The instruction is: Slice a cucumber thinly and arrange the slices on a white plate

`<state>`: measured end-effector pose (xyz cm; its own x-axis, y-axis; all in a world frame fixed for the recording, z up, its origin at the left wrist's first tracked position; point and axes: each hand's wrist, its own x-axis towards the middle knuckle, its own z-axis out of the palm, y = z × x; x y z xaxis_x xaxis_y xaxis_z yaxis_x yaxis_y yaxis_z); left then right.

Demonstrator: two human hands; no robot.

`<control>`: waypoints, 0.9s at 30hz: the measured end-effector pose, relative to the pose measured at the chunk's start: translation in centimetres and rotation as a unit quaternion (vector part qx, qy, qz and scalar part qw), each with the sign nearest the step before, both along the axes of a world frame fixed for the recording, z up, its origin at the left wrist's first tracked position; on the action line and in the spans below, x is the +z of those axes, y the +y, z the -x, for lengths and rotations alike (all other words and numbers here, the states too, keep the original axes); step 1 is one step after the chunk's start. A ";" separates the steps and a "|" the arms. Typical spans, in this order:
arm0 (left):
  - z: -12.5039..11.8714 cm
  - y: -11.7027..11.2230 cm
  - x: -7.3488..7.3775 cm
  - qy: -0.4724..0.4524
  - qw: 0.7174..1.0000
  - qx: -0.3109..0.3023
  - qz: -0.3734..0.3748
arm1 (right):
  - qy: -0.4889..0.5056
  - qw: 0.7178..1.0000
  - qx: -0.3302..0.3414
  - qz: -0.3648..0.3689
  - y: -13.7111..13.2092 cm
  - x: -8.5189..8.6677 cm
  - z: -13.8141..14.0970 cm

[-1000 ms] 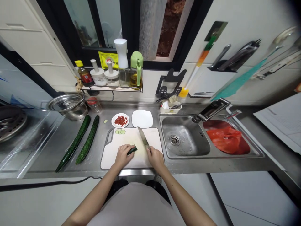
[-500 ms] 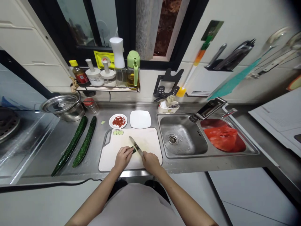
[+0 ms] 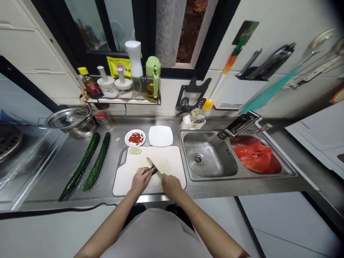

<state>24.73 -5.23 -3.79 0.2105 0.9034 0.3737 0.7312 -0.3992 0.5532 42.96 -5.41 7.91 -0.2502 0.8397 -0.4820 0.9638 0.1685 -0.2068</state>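
Observation:
My left hand (image 3: 140, 180) is curled over a short piece of cucumber (image 3: 154, 171) and presses it onto the white cutting board (image 3: 172, 161). My right hand (image 3: 171, 186) grips the handle of a knife (image 3: 154, 168). The blade lies across the cucumber piece, right beside my left fingertips. Three thin cucumber slices (image 3: 134, 151) lie at the board's far left corner.
Two whole cucumbers (image 3: 88, 161) lie on the steel counter left of the board. Behind it sit a small plate of red bits (image 3: 135, 138) and a bare white plate (image 3: 160, 135). A sink (image 3: 209, 157) with a red bag (image 3: 255, 157) is to the right, a lidded pot (image 3: 71, 121) at far left.
The knife swung from pointing away over the board's middle down onto the cucumber piece beside my left fingers. Both hands drew closer together.

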 end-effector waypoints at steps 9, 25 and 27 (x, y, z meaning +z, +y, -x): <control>0.0 0.1 -0.2 -0.002 1.000 -0.008 -0.029 | -0.016 0.999 0.006 0.031 -0.9 0.4 -0.5; 0.0 0.2 -0.2 0.002 0.999 -0.016 -0.051 | -0.021 0.998 0.010 0.052 -1.0 0.5 -0.9; 0.0 0.2 -0.2 0.003 0.999 -0.018 -0.050 | -0.019 0.999 0.008 0.048 -0.8 0.4 -0.7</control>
